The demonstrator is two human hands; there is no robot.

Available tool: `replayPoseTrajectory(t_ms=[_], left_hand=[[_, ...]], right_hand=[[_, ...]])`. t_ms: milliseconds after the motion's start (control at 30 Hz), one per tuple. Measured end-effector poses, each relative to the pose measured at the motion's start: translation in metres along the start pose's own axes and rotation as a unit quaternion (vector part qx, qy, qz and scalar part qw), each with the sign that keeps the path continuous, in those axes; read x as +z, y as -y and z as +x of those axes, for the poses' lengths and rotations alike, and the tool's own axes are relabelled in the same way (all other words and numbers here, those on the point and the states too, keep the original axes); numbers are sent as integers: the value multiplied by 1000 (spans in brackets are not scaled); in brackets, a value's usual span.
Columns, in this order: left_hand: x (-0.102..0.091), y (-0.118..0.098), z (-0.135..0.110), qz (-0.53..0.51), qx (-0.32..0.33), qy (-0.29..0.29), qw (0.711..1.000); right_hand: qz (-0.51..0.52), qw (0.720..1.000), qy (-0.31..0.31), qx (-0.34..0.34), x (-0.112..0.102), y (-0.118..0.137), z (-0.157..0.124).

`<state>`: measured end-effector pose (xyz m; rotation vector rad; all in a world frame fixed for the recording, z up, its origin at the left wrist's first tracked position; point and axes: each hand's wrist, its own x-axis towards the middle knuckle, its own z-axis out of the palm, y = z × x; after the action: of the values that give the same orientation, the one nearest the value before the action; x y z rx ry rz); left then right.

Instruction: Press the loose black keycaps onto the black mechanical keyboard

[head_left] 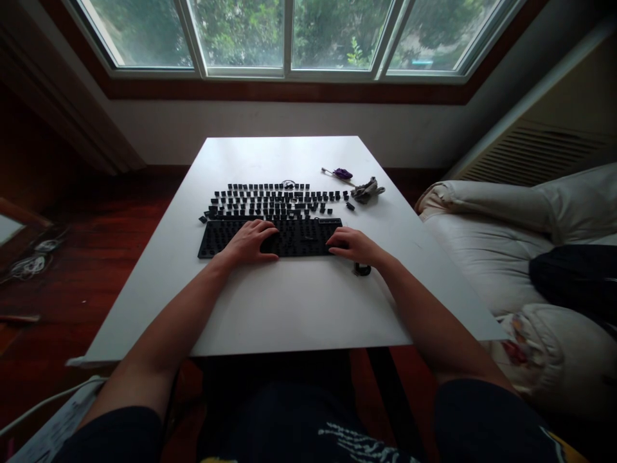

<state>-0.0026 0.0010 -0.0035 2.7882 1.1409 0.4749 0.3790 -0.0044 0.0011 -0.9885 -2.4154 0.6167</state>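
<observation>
A black keyboard (301,239) with its keycaps off lies on the white table in front of me. My left hand (250,242) rests over its left-middle part, fingers stretched out and thumb apart along the front edge, holding nothing. At the keyboard's right end, the fingers and thumb of my right hand (354,245) are closed around the corner. Rows of loose black keycaps (270,204) stand just behind the keyboard. Beside my right wrist sits a small black object (362,269), partly hidden, whose kind I cannot make out.
The white table (289,308) stands below a window. Toward its right back lie a purple-headed brush (342,173) and a crumpled grey cloth (368,191). A single keycap (350,206) lies near the cloth. A pale sofa (486,225) flanks the table on the right.
</observation>
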Motion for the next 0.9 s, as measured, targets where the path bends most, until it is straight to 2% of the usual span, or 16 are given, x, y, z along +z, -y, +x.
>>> replayPoseTrajectory(t_ms=[200,633,900], left_hand=[[1,1,0,-4,-1,-2,1000],[1,0,-1,-7,1,-7,1000],[0,0,0,-9,0,-6,1000]], right_hand=[[-3,1000,-20,-1,-2,3,1],[14,1000,-9,-14,-1,-1,0],[14,999,-14,34,-1,0,2]])
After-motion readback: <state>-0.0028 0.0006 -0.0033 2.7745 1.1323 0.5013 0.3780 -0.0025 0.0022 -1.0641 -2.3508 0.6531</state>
